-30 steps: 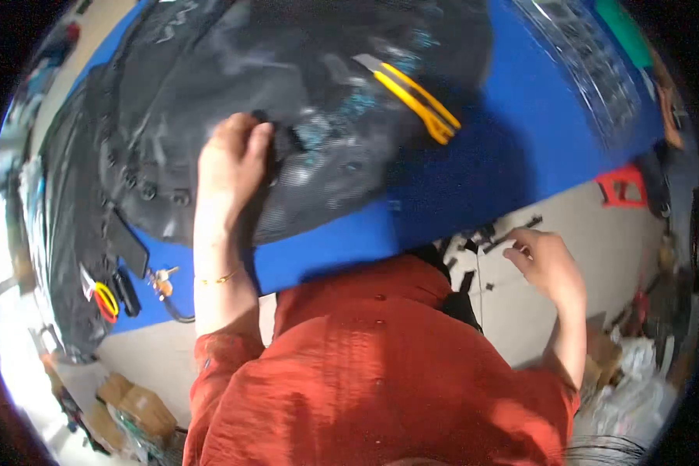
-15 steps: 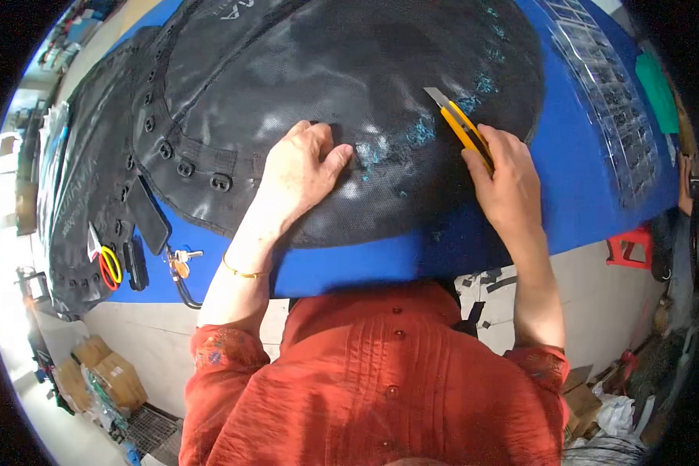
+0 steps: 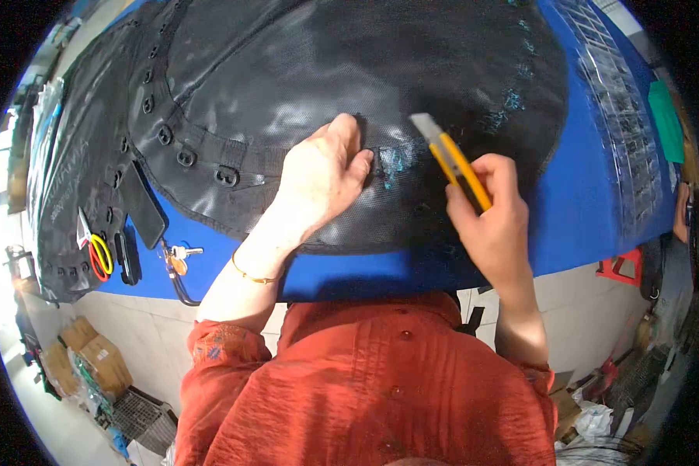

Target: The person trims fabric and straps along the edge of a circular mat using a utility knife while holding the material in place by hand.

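Observation:
A large black mesh sheet (image 3: 287, 78) with a rounded edge is spread over the blue table. My left hand (image 3: 324, 172) is closed on it with curled fingers, beside the black webbing band (image 3: 252, 159) that carries black plastic fittings (image 3: 227, 176). Exactly what the fingertips pinch is hidden. Teal thread-like bits (image 3: 396, 159) lie just right of my left thumb, and more trail toward the upper right. My right hand (image 3: 493, 217) grips a yellow utility knife (image 3: 457, 165). Its blade is out, pointing up and left above the sheet.
On the left are scissors (image 3: 99, 252), a black phone-like slab (image 3: 141, 206), keys (image 3: 180, 258) and another black sheet (image 3: 85, 163). Clear plastic packaging (image 3: 617, 116) and a green piece (image 3: 665, 120) lie on the right. A red stool (image 3: 621, 268) stands beyond the table edge.
The knife has moved slightly left and toward me, and its blade is now nearer my left hand. My left hand has shifted a little right. Fewer teal bits show between the hands.

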Demonstrator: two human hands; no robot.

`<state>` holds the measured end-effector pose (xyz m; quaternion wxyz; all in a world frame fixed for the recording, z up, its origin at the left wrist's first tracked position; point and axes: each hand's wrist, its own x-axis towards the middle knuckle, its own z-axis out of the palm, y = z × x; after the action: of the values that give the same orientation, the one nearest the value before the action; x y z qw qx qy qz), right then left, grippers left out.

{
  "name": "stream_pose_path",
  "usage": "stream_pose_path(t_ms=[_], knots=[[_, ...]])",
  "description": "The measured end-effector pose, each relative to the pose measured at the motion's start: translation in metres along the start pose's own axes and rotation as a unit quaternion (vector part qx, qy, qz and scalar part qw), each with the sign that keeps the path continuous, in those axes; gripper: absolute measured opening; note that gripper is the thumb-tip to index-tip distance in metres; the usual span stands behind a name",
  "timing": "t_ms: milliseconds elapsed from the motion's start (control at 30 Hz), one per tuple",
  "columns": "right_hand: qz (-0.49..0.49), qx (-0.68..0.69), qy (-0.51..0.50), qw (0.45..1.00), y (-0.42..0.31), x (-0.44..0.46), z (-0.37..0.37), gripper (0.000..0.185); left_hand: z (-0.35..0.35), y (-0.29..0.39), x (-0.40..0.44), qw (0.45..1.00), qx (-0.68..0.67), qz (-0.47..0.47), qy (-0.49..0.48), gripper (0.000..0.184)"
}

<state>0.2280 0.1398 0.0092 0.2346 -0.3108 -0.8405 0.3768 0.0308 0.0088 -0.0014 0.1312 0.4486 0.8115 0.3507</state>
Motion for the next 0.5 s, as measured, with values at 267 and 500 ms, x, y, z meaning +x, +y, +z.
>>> stream_pose_path(t_ms=[267, 500], knots=[[-0.085, 0.004, -0.068, 0.994, -0.008, -0.018, 0.020, 0.059, 0.001, 0.002, -0.005, 0.998, 0.040, 0.039, 0.009, 0.012], [-0.073, 0.022, -0.073, 0.994, -0.010, -0.020, 0.025, 0.060, 0.005, 0.000, -0.006, 0.999, 0.011, 0.038, 0.021, 0.014]])
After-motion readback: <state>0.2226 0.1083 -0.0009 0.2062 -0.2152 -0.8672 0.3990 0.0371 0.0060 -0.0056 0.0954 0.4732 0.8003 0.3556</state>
